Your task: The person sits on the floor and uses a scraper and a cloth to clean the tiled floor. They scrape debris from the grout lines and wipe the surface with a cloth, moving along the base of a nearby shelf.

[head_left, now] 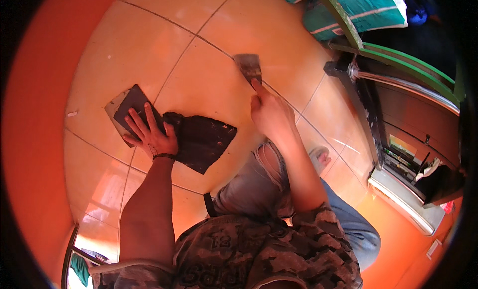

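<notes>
My left hand (152,134) lies with fingers spread on a dark, flat, square-cornered sheet (135,98) on the tiled floor. A paler brownish layer (114,108) sticks out from beneath that sheet. Beside the hand, and partly covered by it, is a black, flexible-looking piece (206,142) with ragged edges and light specks; its material is unclear. My right hand (273,114) is closed round a putty knife (248,67), one finger stretched along it. The wide, stained blade points away from me, over the tiles. The knife's handle is hidden in my grip.
Glossy floor tiles (169,22) spread around my bent knee (249,182). An orange wall (35,139) rises at the left. Along the right stand a dark-framed cabinet (418,109) with green edging and turquoise packages (368,10). A small pale scrap (73,113) lies at the left.
</notes>
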The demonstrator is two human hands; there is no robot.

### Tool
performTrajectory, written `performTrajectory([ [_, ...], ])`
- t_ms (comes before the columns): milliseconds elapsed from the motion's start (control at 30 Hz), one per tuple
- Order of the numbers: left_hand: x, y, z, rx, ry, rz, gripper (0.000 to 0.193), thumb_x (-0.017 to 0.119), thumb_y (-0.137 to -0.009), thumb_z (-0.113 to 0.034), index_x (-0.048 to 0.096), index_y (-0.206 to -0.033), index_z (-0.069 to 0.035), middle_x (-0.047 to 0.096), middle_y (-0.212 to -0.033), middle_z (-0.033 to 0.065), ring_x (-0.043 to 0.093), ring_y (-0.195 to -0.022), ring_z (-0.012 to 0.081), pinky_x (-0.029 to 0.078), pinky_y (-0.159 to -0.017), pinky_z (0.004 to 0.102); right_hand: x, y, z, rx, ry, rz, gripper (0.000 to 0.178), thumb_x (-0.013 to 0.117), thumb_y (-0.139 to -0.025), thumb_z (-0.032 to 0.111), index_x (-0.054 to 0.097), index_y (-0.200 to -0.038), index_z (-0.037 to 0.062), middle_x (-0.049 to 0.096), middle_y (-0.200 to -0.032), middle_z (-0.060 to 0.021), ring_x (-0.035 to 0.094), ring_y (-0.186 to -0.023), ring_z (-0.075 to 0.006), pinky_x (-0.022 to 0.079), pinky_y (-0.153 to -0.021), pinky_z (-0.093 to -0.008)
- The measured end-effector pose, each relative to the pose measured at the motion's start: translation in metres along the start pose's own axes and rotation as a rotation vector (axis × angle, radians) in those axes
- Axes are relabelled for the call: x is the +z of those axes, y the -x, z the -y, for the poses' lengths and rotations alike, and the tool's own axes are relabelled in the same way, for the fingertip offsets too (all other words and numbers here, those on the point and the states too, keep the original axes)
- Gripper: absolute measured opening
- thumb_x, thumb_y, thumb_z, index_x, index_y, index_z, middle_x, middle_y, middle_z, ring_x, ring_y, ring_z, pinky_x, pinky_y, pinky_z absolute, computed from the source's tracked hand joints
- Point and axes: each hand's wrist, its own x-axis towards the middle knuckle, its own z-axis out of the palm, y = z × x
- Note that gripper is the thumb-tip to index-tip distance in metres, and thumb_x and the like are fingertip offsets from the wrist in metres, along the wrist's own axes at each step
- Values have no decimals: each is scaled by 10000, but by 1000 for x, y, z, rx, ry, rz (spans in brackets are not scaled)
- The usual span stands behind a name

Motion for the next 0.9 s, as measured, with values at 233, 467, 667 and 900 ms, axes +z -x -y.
performTrajectory([
  [233, 5, 1, 7, -2, -35, 30, 771, 531, -854, -356, 248, -1566, -266, 59, -1652, 134, 9, -1520, 365, 21, -1117, 717, -45, -89, 11, -166, 6, -225, 399, 446, -949, 292, 651, -1252, 134, 677, -1071, -246, 657, -1002, -389, 508, -906, -486],
  [467, 3, 4, 2, 0, -14, 44, 756, 519, -866, -371, 249, -1565, -275, 64, -1653, 131, 10, -1521, 364, 9, -1122, 709, 2, -32, 3, 62, 143, 97, 437, 454, -943, 253, 590, -1332, 108, 690, -1077, -214, 660, -1016, -381, 514, -893, -481],
  [667, -3, 1, 2, -20, 0, 46, 760, 535, -864, -348, 250, -1565, -271, 64, -1652, 134, 13, -1521, 366, 7, -1122, 709, -19, -37, 14, -14, 48, 24, 441, 465, -929, 233, 575, -1335, 98, 692, -1047, -229, 665, -994, -387, 517, -882, -489],
  [900, -2, 0, -1, -8, -15, 57, 768, 541, -867, -334, 234, -1569, -275, 57, -1650, 142, 7, -1520, 366, 14, -1122, 707, -32, 0, 2, 61, 33, 71, 439, 465, -938, 273, 599, -1330, 126, 678, -1092, -231, 647, -1037, -390, 499, -921, -452],
])
